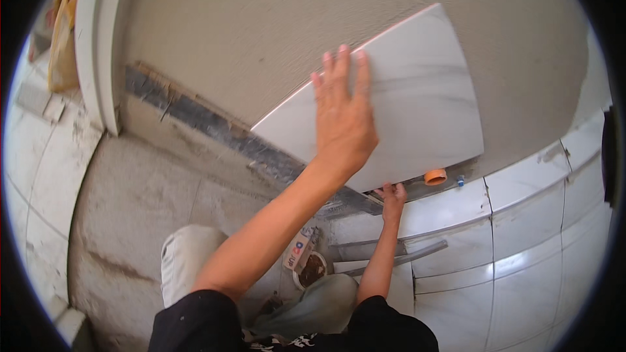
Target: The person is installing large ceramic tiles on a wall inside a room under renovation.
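A white, grey-veined tile [420, 91] lies against the grey mortared wall [195, 26], just above a dark straight strip [192, 107]. My left hand [342, 111] rests on the tile's face near its upper-left edge, fingers apart and stretched out. My right hand [391, 195] grips the tile's lower edge, with some fingertips hidden behind it. An orange pipe stub [435, 176] and a small blue fitting [460, 180] stick out just below the tile, to the right of my right hand.
A white door frame [98, 39] stands at left, beside a yellowish bag [62, 39] and tiled flooring [36, 176]. White tiles [521, 234] cover the surface at right. Below me are a bucket [308, 272] and long metal bars [424, 249] on the concrete floor [130, 208].
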Tool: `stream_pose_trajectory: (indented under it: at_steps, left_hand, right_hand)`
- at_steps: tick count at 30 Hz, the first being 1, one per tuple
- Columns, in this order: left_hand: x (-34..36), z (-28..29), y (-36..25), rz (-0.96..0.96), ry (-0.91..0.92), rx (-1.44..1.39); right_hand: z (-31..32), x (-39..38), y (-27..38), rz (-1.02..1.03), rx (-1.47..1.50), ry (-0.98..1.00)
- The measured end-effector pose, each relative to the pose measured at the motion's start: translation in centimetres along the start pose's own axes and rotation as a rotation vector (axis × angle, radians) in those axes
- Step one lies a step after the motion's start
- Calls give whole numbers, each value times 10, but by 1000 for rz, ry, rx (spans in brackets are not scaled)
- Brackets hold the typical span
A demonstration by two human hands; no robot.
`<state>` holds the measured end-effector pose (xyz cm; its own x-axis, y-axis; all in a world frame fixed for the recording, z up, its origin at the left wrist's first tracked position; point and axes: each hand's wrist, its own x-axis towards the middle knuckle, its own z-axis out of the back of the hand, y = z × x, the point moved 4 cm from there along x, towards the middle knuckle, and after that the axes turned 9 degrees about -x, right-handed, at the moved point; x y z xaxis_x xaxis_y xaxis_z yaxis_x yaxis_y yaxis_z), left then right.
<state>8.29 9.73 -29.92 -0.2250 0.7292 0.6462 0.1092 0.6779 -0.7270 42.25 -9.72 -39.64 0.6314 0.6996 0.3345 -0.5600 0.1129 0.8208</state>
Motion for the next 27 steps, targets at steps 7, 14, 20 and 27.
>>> stream_pose_trajectory:
  at_steps: [7, 14, 20, 27]
  left_hand:
    - [6, 15, 2, -17, -44, 1]
    - [6, 19, 2, -62, -84, -56]
    - [23, 24, 8, -62, -79, -137]
    - [48, 57, 38, 84, 32, -203]
  right_hand:
    - [-1, -1, -7, 10, -3, -14]
    - [-1, -4, 5, 10, 7, 7]
    - [1, -4, 13, 16, 18, -67]
    - [-1, 0, 7, 20, 29, -9]
